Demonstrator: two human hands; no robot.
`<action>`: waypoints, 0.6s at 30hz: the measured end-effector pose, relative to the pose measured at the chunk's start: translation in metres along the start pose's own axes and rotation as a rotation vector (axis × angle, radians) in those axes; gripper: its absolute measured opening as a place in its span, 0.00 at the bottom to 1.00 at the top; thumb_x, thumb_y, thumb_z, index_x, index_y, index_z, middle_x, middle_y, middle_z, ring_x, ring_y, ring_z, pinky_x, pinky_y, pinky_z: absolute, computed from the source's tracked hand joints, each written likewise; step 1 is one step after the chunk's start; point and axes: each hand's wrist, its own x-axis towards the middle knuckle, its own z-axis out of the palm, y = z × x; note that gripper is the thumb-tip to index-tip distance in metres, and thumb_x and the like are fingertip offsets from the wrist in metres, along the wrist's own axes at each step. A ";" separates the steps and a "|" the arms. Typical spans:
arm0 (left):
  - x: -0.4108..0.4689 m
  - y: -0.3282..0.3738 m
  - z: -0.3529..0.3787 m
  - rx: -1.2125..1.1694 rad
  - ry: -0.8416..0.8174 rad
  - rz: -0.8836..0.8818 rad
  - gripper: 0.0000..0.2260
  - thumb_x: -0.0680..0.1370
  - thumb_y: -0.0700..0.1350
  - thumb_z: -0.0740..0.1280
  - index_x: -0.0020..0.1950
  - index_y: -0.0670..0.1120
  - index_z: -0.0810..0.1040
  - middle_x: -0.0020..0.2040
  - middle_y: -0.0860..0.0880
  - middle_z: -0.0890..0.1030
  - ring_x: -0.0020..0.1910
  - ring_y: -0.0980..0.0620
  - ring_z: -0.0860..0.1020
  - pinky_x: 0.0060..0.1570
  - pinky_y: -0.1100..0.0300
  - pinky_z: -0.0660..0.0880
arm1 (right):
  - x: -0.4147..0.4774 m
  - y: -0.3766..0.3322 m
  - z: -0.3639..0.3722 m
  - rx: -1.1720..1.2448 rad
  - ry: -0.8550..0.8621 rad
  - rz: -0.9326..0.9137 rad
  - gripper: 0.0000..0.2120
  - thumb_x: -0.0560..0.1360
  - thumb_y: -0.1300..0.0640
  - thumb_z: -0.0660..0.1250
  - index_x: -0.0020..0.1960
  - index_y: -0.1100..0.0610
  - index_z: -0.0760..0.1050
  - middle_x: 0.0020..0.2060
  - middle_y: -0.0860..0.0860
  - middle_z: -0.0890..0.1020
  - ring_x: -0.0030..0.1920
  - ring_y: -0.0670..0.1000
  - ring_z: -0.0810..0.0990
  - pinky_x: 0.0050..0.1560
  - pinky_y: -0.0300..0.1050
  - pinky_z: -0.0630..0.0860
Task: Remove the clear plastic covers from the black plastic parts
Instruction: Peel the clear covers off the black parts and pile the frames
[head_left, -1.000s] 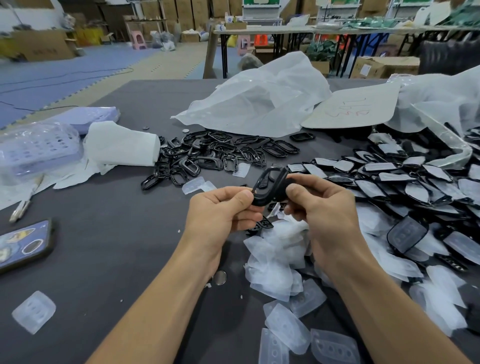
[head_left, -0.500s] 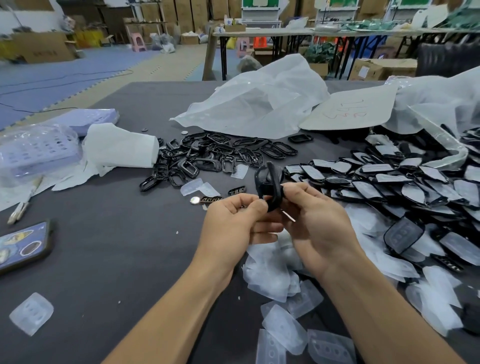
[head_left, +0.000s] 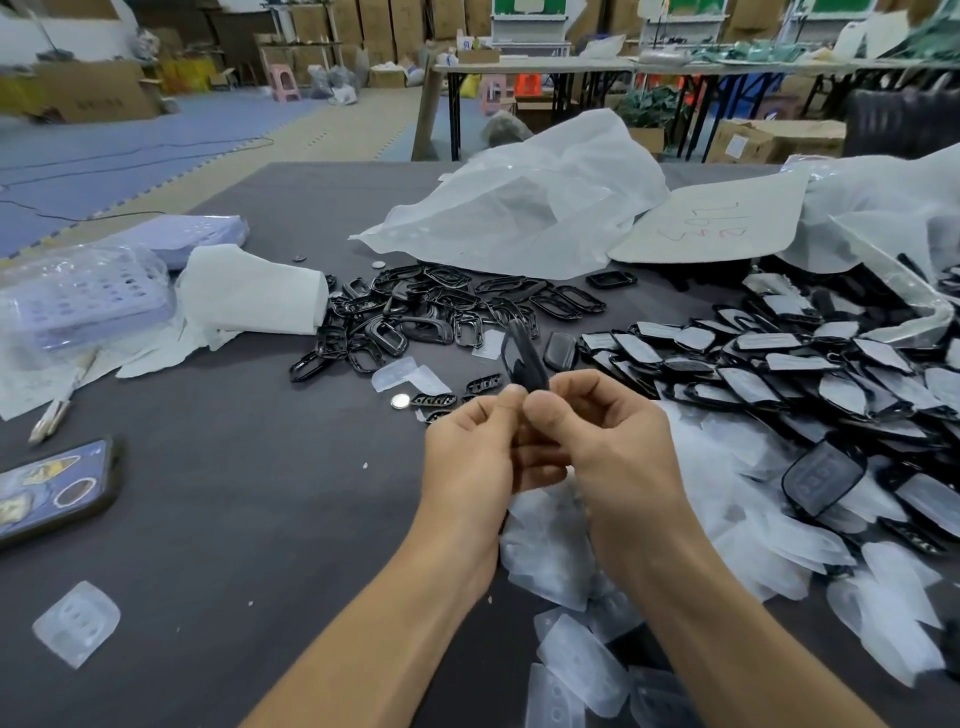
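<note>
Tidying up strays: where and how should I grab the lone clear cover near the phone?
Likely pinch the clear cover at its right edge, coming down from above: it lies flat and thin on the table, apart from other things, so only an edge offers a hold.

Large storeroom. Floor is covered with blue foam mats (head_left: 156, 124); a tan strip (head_left: 337, 132) is laid alongside. Cardboard boxes (head_left: 374, 23) are stacked against the back wall. Folding tables (head_left: 545, 65) are lined up behind the grey worktable (head_left: 234, 519). A pink stool (head_left: 283, 80) is noted.
</note>
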 end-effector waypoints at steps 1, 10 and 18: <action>-0.001 -0.002 0.000 0.047 -0.017 0.014 0.16 0.84 0.45 0.66 0.40 0.43 0.86 0.39 0.39 0.87 0.33 0.46 0.85 0.33 0.56 0.82 | 0.000 0.001 0.000 0.005 0.020 -0.002 0.06 0.76 0.68 0.72 0.42 0.61 0.80 0.31 0.53 0.84 0.28 0.50 0.82 0.28 0.41 0.79; 0.010 0.003 -0.014 0.279 -0.042 0.071 0.08 0.76 0.34 0.69 0.45 0.43 0.87 0.38 0.42 0.87 0.31 0.49 0.83 0.30 0.61 0.78 | 0.008 0.000 -0.017 -0.576 0.105 -0.413 0.10 0.76 0.67 0.73 0.45 0.52 0.84 0.37 0.42 0.86 0.37 0.42 0.84 0.40 0.32 0.77; 0.022 0.012 -0.020 -0.003 0.022 0.029 0.05 0.79 0.34 0.71 0.53 0.40 0.82 0.41 0.42 0.86 0.33 0.51 0.84 0.33 0.63 0.80 | 0.004 0.003 -0.015 -0.772 -0.080 -0.502 0.15 0.72 0.71 0.75 0.50 0.52 0.88 0.50 0.33 0.83 0.52 0.35 0.83 0.55 0.30 0.78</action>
